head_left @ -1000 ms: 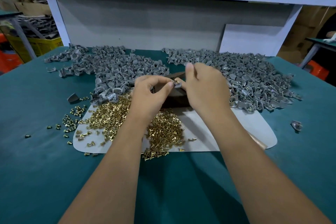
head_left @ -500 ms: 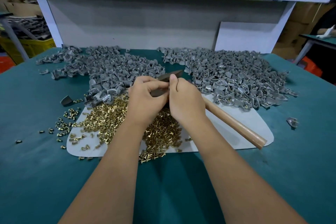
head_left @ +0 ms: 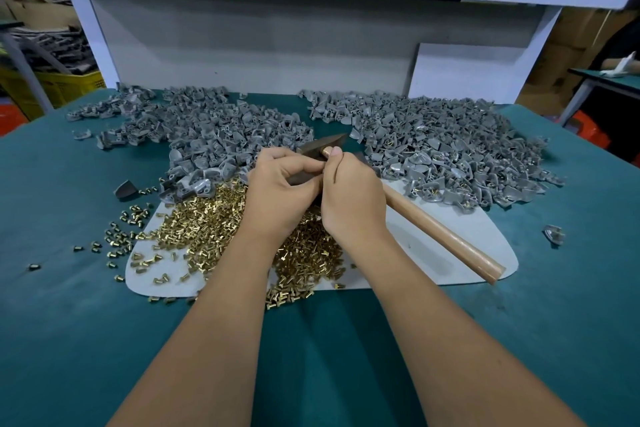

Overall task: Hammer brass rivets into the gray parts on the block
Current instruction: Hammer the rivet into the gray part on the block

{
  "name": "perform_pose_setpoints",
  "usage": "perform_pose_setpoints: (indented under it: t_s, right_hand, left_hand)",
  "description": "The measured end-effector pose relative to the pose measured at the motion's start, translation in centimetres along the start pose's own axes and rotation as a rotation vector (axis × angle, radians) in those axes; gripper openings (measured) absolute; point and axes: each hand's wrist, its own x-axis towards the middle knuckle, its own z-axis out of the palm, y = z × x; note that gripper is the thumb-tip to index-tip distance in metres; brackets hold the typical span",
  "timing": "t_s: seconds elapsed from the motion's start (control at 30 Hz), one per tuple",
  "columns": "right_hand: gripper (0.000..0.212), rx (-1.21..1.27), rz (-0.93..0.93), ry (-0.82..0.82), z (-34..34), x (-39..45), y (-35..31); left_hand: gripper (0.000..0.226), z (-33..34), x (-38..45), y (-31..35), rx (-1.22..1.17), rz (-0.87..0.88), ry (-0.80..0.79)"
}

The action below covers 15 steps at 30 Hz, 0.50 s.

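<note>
The brass rivets [head_left: 221, 225] lie in a loose heap on the left part of the pale board [head_left: 433, 246], and some of them are scattered on the green table [head_left: 69, 288] to its left. Behind them you have one pile of gray parts [head_left: 214, 135]. Your left hand [head_left: 280, 194] is at the dark block [head_left: 301, 180], its fingers curled and pinching something small that I cannot make out. Your right hand [head_left: 353, 198] touches it and grips the hammer [head_left: 440, 232] close under the dark head, with the wooden handle pointing right and toward you. A second pile of parts [head_left: 450, 146] lies at the right.
</note>
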Motion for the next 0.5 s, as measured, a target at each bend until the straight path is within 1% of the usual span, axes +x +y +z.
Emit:
perform_pose_setpoints:
  t_s: [0.37, 0.5]
  right_hand:
    - [0.038, -0.012, 0.011, 0.032, 0.07, 0.01, 0.21]
    - [0.034, -0.003, -0.022, 0.018, 0.03, -0.17, 0.21]
  left_hand:
    - [0.028, 0.06, -0.16, 0.48, -0.063, 0.002, 0.003]
    - [0.028, -0.02, -0.05, 0.4, -0.031, -0.013, 0.009]
